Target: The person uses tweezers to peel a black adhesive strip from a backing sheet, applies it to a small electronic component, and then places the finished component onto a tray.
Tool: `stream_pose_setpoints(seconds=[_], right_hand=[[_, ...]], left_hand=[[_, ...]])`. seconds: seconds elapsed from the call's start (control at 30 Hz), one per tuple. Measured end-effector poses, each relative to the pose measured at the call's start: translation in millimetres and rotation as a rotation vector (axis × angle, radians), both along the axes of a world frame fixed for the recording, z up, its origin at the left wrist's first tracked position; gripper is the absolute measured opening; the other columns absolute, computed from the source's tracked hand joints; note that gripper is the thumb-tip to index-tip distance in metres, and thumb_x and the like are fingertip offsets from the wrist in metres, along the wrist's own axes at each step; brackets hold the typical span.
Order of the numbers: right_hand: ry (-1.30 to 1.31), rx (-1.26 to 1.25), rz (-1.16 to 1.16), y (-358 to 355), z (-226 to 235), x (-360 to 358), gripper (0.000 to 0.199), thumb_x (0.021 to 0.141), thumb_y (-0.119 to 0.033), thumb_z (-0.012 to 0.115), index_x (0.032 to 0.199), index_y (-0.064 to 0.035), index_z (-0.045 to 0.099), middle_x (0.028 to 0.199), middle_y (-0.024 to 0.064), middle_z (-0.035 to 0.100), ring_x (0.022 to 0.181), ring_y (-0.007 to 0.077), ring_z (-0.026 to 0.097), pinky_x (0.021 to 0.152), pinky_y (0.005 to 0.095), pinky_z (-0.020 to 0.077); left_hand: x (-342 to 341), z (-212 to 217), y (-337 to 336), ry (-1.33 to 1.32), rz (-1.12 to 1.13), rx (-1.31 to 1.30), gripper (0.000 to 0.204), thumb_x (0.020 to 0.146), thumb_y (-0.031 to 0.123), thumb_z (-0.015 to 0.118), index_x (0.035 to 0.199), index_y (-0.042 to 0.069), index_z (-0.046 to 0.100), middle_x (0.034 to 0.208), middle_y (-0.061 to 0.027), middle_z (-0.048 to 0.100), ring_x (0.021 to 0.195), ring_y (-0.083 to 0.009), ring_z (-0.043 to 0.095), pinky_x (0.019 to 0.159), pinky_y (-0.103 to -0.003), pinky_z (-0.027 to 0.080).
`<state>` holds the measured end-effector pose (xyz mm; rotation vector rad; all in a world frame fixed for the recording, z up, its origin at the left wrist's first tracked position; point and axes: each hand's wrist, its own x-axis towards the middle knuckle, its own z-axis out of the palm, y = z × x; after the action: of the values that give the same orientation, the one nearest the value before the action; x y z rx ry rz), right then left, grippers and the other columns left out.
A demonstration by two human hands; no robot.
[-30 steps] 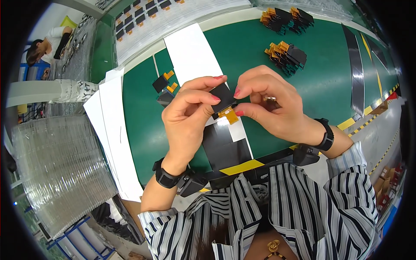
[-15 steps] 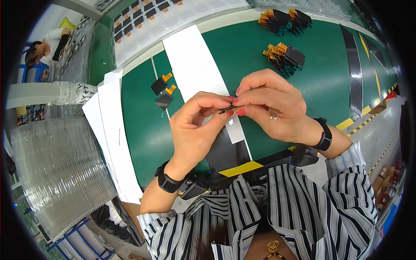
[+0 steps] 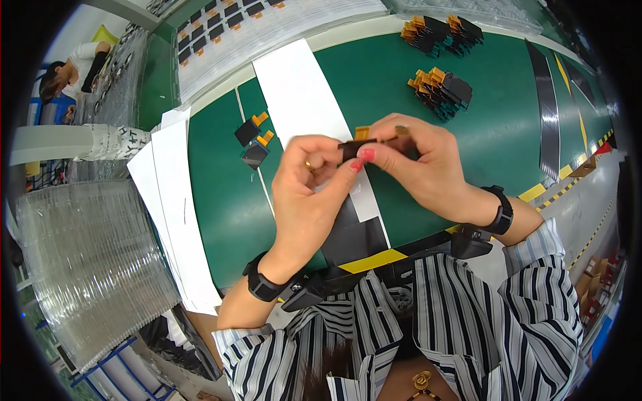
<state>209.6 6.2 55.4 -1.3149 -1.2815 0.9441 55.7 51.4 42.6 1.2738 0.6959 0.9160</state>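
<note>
Green belt point(image 3: 508, 127) bears module stacks point(image 3: 441, 87); both hands' grip pinches a dark module point(image 3: 374, 144).

Bright, even overhead light falls on my green bench point(image 3: 495, 127), casting only soft shadows. Its straight edges bow toward a black round rim. Everything beyond the bench looks slightly soft.

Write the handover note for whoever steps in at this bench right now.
Left hand and right hand: both pinch one small dark panel with an orange tab, held edge-on above the green mat.
Two similar panels lie flat on the mat to the left; stacked piles sit at the far right.
Done: one panel picked up.
Left: what is being done to it cannot be told.
</note>
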Motion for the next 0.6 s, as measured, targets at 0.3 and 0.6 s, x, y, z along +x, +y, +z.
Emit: stream_pose_setpoints(seconds=[0.3,0.6], right_hand=[[-0.023,0.048,-0.035,1.5,-2.6,-0.1,0.009,0.076,-0.001,0.062,0.082,0.0031,0.058,0.079,0.0028,0.057,0.063,0.0030,0.050,0.053,0.0162,0.0387],[-0.124,0.053,0.034,2.4,-3.2,3.6,0.006,0.078,-0.002,0.059,0.081,0.0029,0.058,0.075,0.0017,0.057,0.061,0.0034,0.048,0.052,0.0165,0.0383]], left_hand=[[-3.7,2.3,4.6,0.368,0.288,0.580,0.014,0.067,0.003,0.068,0.077,0.003,0.059,0.076,-0.0045,0.054,0.072,-0.0158,0.049,0.064,-0.025,0.040],[-2.9,0.4,6.2,0.177,0.101,0.199,0.009,0.071,0.002,0.065,0.079,0.002,0.062,0.078,-0.0039,0.057,0.072,-0.0102,0.050,0.065,-0.021,0.039]])
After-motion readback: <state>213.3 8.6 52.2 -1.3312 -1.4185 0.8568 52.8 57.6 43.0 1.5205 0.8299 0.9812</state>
